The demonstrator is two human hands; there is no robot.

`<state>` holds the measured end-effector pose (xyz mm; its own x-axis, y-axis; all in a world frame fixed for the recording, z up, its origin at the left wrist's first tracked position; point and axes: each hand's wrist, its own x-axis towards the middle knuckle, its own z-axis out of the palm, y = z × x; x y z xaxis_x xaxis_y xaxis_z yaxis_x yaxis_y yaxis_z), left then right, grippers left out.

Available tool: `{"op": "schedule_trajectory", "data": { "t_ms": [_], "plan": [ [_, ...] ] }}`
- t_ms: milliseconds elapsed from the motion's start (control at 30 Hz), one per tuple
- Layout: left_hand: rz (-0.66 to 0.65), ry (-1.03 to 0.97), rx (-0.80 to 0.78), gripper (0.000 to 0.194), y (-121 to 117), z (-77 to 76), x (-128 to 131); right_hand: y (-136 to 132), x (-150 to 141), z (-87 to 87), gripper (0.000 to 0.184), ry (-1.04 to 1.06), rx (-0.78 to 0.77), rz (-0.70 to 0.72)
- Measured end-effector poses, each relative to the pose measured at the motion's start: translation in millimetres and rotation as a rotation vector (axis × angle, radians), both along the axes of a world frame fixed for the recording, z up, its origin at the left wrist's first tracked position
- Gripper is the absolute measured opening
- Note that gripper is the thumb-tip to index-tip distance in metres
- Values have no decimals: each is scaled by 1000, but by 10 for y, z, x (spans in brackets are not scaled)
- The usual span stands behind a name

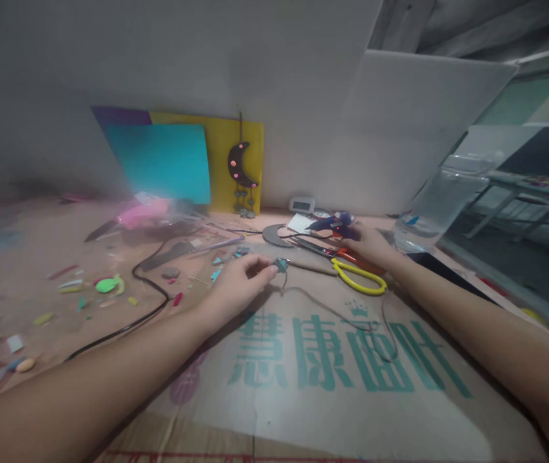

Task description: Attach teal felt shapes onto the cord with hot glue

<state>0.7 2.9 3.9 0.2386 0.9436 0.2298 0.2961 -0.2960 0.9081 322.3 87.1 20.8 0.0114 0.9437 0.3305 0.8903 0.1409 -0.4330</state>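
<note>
My left hand [248,276] pinches a small teal piece [281,264] between thumb and fingertips. A thin cord [313,297] trails from that piece across the paper to the right. Farther back, my right hand [368,244] is closed at a dark blue glue gun [330,223] showing a small red light; part of its grip is hidden. Below that hand lie scissors with yellow handles [360,280], an orange-handled tool [359,258] and a brown stick-like handle [313,266]. A grey crescent cutout [276,236] rests between the hands, toward the wall.
Leaning on the wall, a yellow sheet [173,120] and a blue sheet [163,161] stand behind a hanging dark moon ornament [240,166]. Colourful scraps [105,285] and a black cable [152,283] cover the left side. A clear plastic container [448,199] stands right.
</note>
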Motion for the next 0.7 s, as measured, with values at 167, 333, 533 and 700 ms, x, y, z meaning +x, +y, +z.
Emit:
{"op": "schedule_trajectory", "data": {
  "t_ms": [167,333,533,700],
  "plan": [
    [1,-10,-6,24,-13,1,-5,-15,68,171,31,86,-10,-64],
    [14,-26,18,21,-30,30,-4,-229,-158,400,30,322,7,85],
    [104,-10,52,18,-39,78,-20,-695,-839,276,25,409,126,322],
    [173,49,61,18,-83,184,-27,-853,-930,96,24,275,99,284]
  ]
}}
